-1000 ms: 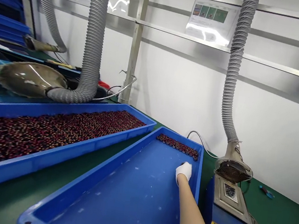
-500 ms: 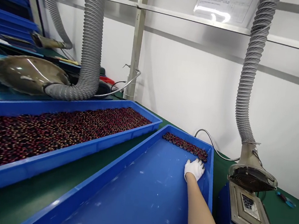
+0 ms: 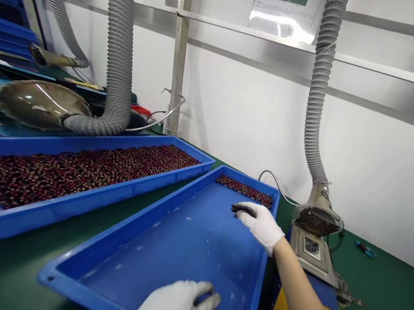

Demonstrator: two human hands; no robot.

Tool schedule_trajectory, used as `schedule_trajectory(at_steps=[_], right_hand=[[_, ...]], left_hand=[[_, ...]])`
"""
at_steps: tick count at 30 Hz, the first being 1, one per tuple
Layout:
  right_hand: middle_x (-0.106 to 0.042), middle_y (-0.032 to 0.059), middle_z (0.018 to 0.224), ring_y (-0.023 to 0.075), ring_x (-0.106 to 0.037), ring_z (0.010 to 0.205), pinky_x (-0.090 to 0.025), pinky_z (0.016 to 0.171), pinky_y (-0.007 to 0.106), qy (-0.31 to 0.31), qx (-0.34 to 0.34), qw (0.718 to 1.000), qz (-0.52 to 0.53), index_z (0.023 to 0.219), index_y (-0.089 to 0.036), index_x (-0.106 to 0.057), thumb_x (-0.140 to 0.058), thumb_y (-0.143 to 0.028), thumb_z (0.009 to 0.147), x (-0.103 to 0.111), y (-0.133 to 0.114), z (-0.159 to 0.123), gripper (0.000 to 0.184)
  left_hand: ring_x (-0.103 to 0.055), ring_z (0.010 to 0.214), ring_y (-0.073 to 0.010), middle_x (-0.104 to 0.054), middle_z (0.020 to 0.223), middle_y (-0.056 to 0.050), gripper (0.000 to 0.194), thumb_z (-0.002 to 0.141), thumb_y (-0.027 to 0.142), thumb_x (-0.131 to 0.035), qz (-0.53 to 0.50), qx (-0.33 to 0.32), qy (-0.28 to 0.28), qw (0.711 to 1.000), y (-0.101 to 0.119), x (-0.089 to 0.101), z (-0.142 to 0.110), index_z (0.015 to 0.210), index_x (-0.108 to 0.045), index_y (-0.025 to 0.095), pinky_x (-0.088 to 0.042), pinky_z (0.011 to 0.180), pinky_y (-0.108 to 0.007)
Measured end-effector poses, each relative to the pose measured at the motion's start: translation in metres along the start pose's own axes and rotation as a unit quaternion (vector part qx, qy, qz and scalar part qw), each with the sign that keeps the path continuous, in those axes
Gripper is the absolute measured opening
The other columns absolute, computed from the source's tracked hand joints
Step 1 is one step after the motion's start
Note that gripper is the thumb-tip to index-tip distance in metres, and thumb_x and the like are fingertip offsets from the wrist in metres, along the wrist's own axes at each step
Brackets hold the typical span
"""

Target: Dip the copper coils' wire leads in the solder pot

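My right hand (image 3: 261, 224), in a white glove with blackened fingertips, hovers over the near blue tray (image 3: 166, 240). Its fingers reach leftward, thumb apart, and nothing shows between them. Just beyond it, a packed strip of small dark red and black round parts (image 3: 244, 189) lies along the tray's far end. My left hand (image 3: 177, 304), gloved in white with grey fingertips, is over the tray's near end. Its fingers are bent but apart, holding nothing that I can see.
At the left stands a second blue tray (image 3: 52, 211) with many similar small parts (image 3: 88, 170). A soldering-type machine with a metal top plate (image 3: 310, 250) sits right of the near tray, under a fume hose (image 3: 319, 88). Small pliers (image 3: 365, 249) lie on the green table (image 3: 393, 298).
My right hand has drawn back from the strip of parts, toward me and to the left. My left hand has come into view at the bottom. The view has shifted right.
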State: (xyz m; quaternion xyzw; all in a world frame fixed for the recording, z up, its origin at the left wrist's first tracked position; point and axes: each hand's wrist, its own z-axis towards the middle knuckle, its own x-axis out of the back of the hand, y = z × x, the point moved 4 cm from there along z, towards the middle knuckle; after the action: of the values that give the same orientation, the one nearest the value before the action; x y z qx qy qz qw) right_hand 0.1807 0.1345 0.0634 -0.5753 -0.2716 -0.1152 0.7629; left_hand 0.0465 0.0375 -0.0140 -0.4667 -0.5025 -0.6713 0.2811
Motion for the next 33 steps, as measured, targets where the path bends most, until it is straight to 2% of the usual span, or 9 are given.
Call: schedule_trajectory(at_steps=[2, 5, 10, 14, 19, 22, 25, 28, 33], right_hand=[[-0.067, 0.0003, 0.098, 0.0145, -0.06, 0.092, -0.047, 0.085, 0.03, 0.011, 0.046, 0.998, 0.034, 0.095, -0.022, -0.064, -0.055, -0.017, 0.078, 0.023, -0.031, -0.053, 0.021], [-0.069, 0.0002, 0.093, 0.0153, -0.062, 0.088, -0.05, 0.079, 0.031, 0.144, 0.128, 0.979, 0.072, 0.093, -0.025, -0.066, -0.054, -0.019, 0.079, 0.067, -0.057, -0.132, 0.019], [-0.071, -0.0008, 0.085, 0.0144, -0.066, 0.08, -0.054, 0.071, 0.022, 0.354, 0.14, 0.899, 0.214, 0.089, -0.024, -0.067, -0.059, -0.017, 0.076, 0.11, -0.039, -0.218, 0.017], [-0.072, -0.0013, 0.08, 0.0141, -0.067, 0.073, -0.055, 0.067, 0.02, 0.415, 0.126, 0.86, 0.268, 0.083, -0.023, -0.068, -0.064, -0.015, 0.072, 0.117, -0.024, -0.231, 0.014], [-0.072, 0.0005, 0.083, 0.0167, -0.067, 0.076, -0.055, 0.068, 0.023, 0.343, 0.11, 0.897, 0.255, 0.086, -0.024, -0.068, -0.063, -0.02, 0.073, 0.115, -0.024, -0.226, 0.015], [-0.071, 0.0009, 0.084, 0.0165, -0.066, 0.076, -0.055, 0.071, 0.025, 0.309, 0.108, 0.92, 0.215, 0.089, -0.025, -0.068, -0.062, -0.021, 0.075, 0.113, -0.021, -0.226, 0.016], [-0.071, 0.0021, 0.086, 0.018, -0.065, 0.079, -0.054, 0.075, 0.029, 0.309, 0.085, 0.929, 0.184, 0.087, -0.024, -0.068, -0.062, -0.026, 0.074, 0.114, -0.015, -0.22, 0.015], [-0.069, 0.0044, 0.092, 0.0199, -0.062, 0.086, -0.05, 0.082, 0.035, 0.34, 0.019, 0.922, 0.183, 0.089, -0.022, -0.067, -0.061, -0.033, 0.073, 0.112, -0.006, -0.206, 0.019], [-0.069, 0.0048, 0.081, 0.0178, -0.062, 0.078, -0.05, 0.073, 0.029, 0.24, -0.005, 0.912, 0.333, 0.08, -0.019, -0.064, -0.069, -0.035, 0.064, 0.08, 0.002, -0.167, 0.023]], left_hand=[[-0.066, 0.08, -0.0258, -0.072, 0.09, -0.005, 0.033, 0.081, 0.04, -0.038, 0.013, 0.007, 0.007, 1.0, 0.003, 0.001, 0.0, 0.092, -0.065, 0.027, -0.049, 0.069, -0.036], [-0.065, 0.079, -0.0261, -0.071, 0.091, -0.008, 0.037, 0.081, 0.044, -0.037, 0.025, 0.011, 0.018, 0.999, 0.014, -0.003, -0.005, 0.101, -0.061, 0.024, -0.048, 0.067, -0.037], [-0.057, 0.097, -0.0234, -0.064, 0.108, -0.004, 0.035, 0.075, 0.045, -0.051, 0.048, -0.074, 0.045, 0.995, 0.065, -0.019, -0.025, 0.105, -0.058, 0.028, -0.041, 0.085, -0.04], [-0.047, 0.113, -0.0265, -0.057, 0.121, -0.001, 0.032, 0.069, 0.044, -0.059, 0.129, -0.155, 0.083, 0.976, 0.102, -0.05, -0.03, 0.098, -0.062, 0.033, -0.03, 0.098, -0.049], [-0.048, 0.113, -0.0299, -0.063, 0.111, -0.012, 0.017, 0.07, 0.014, -0.06, 0.22, -0.176, 0.093, 0.955, 0.114, -0.097, -0.012, 0.083, -0.07, 0.016, -0.033, 0.097, -0.048], [-0.05, 0.112, -0.0297, -0.066, 0.107, -0.012, 0.018, 0.069, 0.011, -0.061, 0.246, -0.194, 0.1, 0.944, 0.114, -0.108, -0.007, 0.084, -0.07, 0.013, -0.034, 0.097, -0.045], [-0.056, 0.104, -0.0273, -0.07, 0.097, -0.004, 0.012, 0.069, 0.015, -0.061, 0.258, -0.216, 0.114, 0.935, 0.113, -0.087, -0.008, 0.066, -0.07, 0.02, -0.04, 0.091, -0.043], [-0.053, 0.107, -0.0289, -0.066, 0.108, -0.001, 0.011, 0.072, 0.024, -0.056, 0.261, -0.231, 0.158, 0.924, 0.118, -0.039, -0.009, 0.067, -0.067, 0.026, -0.039, 0.088, -0.047], [-0.046, 0.108, -0.0321, -0.064, 0.105, -0.003, 0.017, 0.068, 0.022, -0.056, 0.226, -0.286, 0.417, 0.832, 0.149, 0.036, -0.016, 0.083, -0.06, 0.028, -0.039, 0.081, -0.046]])
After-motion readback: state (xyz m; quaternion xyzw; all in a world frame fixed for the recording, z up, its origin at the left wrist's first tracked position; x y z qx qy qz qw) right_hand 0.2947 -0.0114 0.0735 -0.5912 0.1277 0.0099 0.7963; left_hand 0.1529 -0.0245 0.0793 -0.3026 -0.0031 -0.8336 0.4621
